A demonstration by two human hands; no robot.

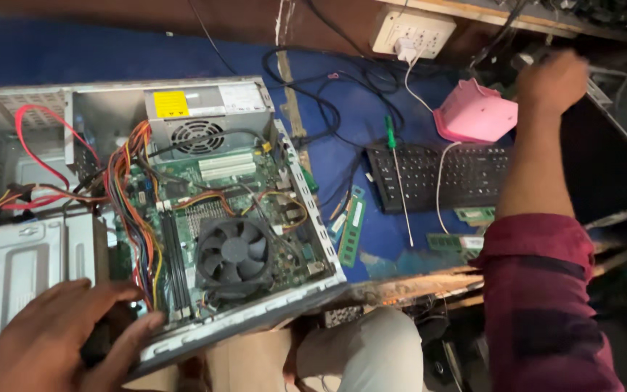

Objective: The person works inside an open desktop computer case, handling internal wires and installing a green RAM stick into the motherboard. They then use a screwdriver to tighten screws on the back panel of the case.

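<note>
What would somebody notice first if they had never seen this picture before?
Probably the open grey metal computer case on the left, with its round black cooling fan and bundle of coloured wires showing. The left hand rests at its near corner. Farther right, a black keyboard and a pink plastic cover lie on the blue table, where the right hand reaches.

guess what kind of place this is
Probably a computer repair bench: an opened desktop case with its motherboard and fan bare, loose memory sticks and a green-handled screwdriver beside a keyboard.
</note>
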